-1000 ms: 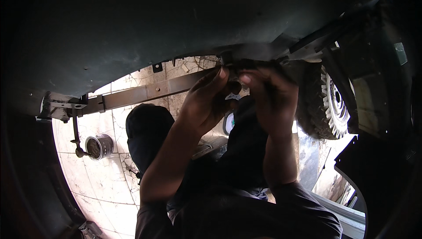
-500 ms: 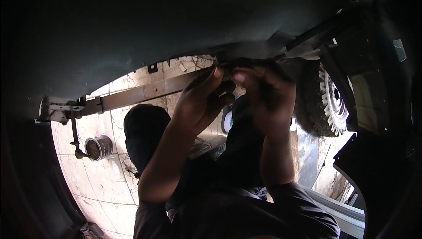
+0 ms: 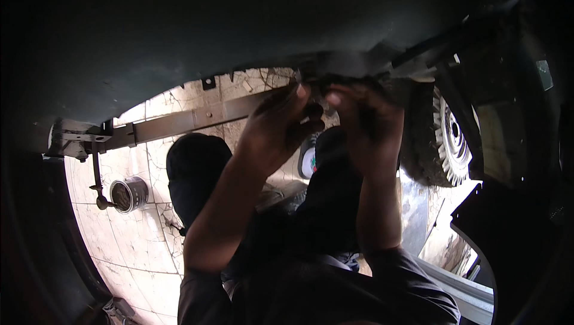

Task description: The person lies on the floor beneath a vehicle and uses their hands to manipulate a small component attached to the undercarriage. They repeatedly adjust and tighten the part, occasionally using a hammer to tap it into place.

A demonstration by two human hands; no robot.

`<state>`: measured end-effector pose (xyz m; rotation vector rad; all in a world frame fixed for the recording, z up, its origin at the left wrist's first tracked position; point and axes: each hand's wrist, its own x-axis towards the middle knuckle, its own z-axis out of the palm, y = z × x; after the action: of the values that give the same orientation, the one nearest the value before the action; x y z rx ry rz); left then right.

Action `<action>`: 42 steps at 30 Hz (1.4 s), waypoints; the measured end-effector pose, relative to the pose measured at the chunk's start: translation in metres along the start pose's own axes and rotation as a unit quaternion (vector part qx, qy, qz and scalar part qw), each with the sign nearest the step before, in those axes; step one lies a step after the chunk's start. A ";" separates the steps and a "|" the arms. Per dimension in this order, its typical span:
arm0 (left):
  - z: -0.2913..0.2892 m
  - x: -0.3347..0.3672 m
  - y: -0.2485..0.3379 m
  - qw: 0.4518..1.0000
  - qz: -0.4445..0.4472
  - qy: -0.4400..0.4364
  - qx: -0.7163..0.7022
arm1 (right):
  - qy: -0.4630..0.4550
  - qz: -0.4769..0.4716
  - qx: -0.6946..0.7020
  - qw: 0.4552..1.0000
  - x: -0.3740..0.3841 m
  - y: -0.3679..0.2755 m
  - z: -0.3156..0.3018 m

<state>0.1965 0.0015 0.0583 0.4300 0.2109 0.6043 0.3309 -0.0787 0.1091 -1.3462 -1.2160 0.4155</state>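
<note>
Both my arms reach up to the shaded lower edge of a large dark panel. My left hand is closed, its thumb upright beside a small pale sliver at the panel's edge; what the fingers grip is too dark to make out. Close to its right, my right hand is closed too, the thumb tip pointing toward the left hand. Shadow hides whatever lies in its fingers. Behind the left hand runs a brownish metal beam, set crosswise below the panel.
A tyre on a light rim stands at the right. On the cracked tiled floor at the left sits an open tin, beside a rod hanging from the beam's end. My dark-clothed knees are below my hands.
The view has shifted slightly, so the tin and beam appear a little farther left and higher. Both hands stay close together at the panel's edge, with small finger movements.
</note>
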 end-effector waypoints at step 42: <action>0.009 -0.003 0.004 0.998 0.003 0.045 0.037 | 0.022 -0.020 0.034 0.999 0.000 0.006 0.009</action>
<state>0.1948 -0.0008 0.0683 0.4746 0.3188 0.6249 0.3260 -0.0728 0.1024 -1.2643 -1.1798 0.3929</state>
